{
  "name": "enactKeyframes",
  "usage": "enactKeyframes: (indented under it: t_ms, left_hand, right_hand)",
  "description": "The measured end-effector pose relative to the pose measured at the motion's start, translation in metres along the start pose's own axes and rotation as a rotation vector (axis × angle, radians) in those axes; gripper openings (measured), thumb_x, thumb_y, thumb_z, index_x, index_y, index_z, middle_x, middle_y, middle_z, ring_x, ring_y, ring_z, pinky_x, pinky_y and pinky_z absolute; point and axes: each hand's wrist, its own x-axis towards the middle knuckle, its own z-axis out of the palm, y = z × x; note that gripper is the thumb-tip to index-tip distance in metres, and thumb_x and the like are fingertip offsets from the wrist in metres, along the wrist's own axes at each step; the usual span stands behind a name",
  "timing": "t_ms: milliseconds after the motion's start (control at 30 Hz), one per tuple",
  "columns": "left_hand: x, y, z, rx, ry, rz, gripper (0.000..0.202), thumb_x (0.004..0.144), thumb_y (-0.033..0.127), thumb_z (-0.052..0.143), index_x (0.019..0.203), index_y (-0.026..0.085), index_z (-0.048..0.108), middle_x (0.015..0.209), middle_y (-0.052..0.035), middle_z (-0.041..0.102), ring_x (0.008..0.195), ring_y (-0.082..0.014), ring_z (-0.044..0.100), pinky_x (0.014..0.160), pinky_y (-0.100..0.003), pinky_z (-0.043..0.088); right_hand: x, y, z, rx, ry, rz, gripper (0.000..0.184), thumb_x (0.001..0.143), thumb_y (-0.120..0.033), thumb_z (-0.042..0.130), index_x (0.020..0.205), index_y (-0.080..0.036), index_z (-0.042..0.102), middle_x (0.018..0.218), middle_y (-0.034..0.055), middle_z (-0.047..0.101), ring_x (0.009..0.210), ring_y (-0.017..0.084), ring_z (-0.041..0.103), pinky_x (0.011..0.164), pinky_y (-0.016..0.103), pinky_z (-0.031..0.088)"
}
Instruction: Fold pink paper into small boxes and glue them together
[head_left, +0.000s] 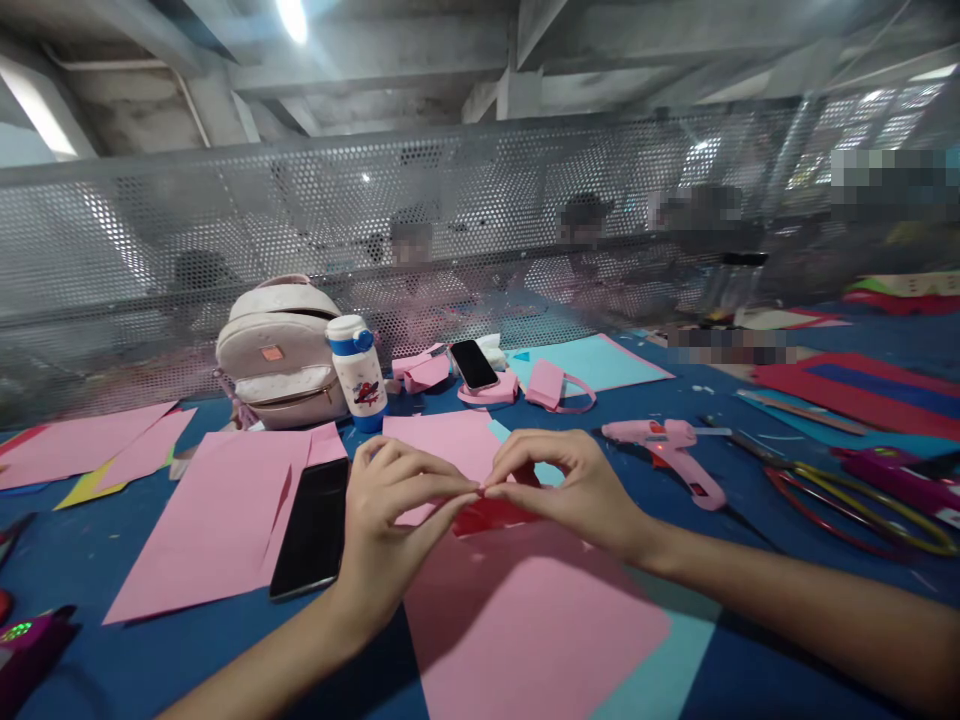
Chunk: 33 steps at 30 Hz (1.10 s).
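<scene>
My left hand (394,510) and my right hand (570,485) meet at the fingertips over the middle of the table. Both pinch a small piece of red paper (495,515), which hangs a little above a large pink sheet (525,620). The fingers of each hand are closed on the red piece's upper edge. A black phone (313,527) lies face up just left of my left hand, on another pink sheet (217,520).
A pink glue gun (667,450) lies right of my right hand, scissors (847,495) farther right. A pale backpack (277,350), a white bottle (360,372) and a second phone (474,365) stand at the back by a perforated metal screen (480,220). People sit behind it.
</scene>
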Motion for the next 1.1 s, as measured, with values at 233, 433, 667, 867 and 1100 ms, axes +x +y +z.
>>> enactKeyframes:
  t_ms: [233, 433, 667, 867, 1100]
  left_hand:
    - [0.003, 0.007, 0.004, -0.165, 0.004, -0.187, 0.011, 0.085, 0.018, 0.073, 0.075, 0.024, 0.072, 0.074, 0.0013, 0.073, 0.072, -0.0181, 0.064, 0.077, -0.037, 0.042]
    - [0.000, 0.009, 0.005, -0.220, 0.015, -0.179, 0.011, 0.085, 0.016, 0.072, 0.077, 0.023, 0.071, 0.078, 0.0002, 0.073, 0.077, -0.0186, 0.065, 0.078, -0.036, 0.042]
    - [0.000, -0.004, -0.002, -0.142, 0.065, -0.157, 0.014, 0.086, 0.012, 0.068, 0.080, 0.024, 0.069, 0.082, 0.0025, 0.073, 0.080, -0.0174, 0.066, 0.083, -0.037, 0.041]
    - [0.001, -0.013, 0.001, -0.147, 0.071, -0.146, 0.012, 0.088, 0.014, 0.069, 0.080, 0.023, 0.070, 0.081, 0.0017, 0.074, 0.079, -0.0179, 0.066, 0.084, -0.037, 0.041]
    - [-0.002, -0.011, 0.001, -0.176, 0.038, -0.154, 0.013, 0.091, 0.016, 0.065, 0.085, 0.025, 0.072, 0.086, 0.0001, 0.075, 0.083, -0.0196, 0.067, 0.083, -0.038, 0.042]
  right_hand:
    - [0.000, -0.002, 0.001, -0.010, -0.006, -0.046, 0.012, 0.086, -0.026, 0.073, 0.077, -0.017, 0.073, 0.074, 0.0031, 0.068, 0.062, 0.013, 0.057, 0.057, 0.025, 0.045]
    - [-0.002, -0.006, 0.003, 0.011, -0.008, -0.034, 0.013, 0.086, -0.025, 0.072, 0.076, -0.017, 0.071, 0.074, 0.0032, 0.067, 0.061, 0.012, 0.055, 0.055, 0.025, 0.044]
    - [0.000, 0.001, -0.003, 0.003, 0.044, 0.023, 0.018, 0.086, -0.029, 0.072, 0.074, -0.016, 0.069, 0.074, 0.0034, 0.066, 0.062, 0.013, 0.056, 0.057, 0.027, 0.044]
    - [0.000, 0.003, -0.004, -0.005, 0.041, 0.023, 0.018, 0.086, -0.032, 0.073, 0.075, -0.017, 0.070, 0.074, 0.0038, 0.067, 0.063, 0.014, 0.056, 0.057, 0.027, 0.045]
    - [0.001, 0.005, -0.003, -0.019, 0.048, 0.018, 0.013, 0.087, -0.027, 0.070, 0.077, -0.018, 0.069, 0.076, 0.0027, 0.066, 0.064, 0.013, 0.056, 0.058, 0.027, 0.045]
